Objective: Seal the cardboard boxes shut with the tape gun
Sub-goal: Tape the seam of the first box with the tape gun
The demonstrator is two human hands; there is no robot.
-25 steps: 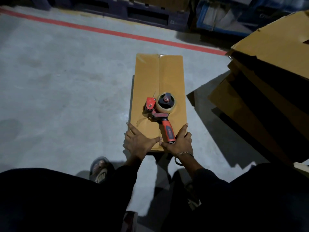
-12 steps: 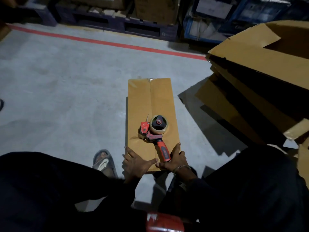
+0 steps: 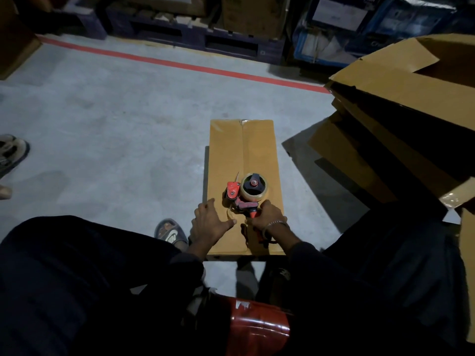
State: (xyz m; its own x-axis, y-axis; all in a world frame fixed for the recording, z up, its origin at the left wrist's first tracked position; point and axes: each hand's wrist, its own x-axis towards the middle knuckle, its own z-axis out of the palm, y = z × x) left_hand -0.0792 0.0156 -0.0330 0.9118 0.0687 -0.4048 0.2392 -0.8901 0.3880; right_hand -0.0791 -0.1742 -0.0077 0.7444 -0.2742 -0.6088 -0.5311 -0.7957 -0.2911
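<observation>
Tape gun [image 3: 245,195] is gripped at its handle by right hand [image 3: 267,217], box [image 3: 244,160] is pressed flat by open left hand [image 3: 209,222]; taping step likely starting, seam run needed next.

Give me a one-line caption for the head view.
Right hand grips tape gun on cardboard box; left hand presses flat.

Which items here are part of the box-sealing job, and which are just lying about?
In use:
cardboard box
tape gun
right hand, gripping its handle
left hand, resting on the box

Lying about:
stacked cardboard
red floor line
dark pallets
</observation>
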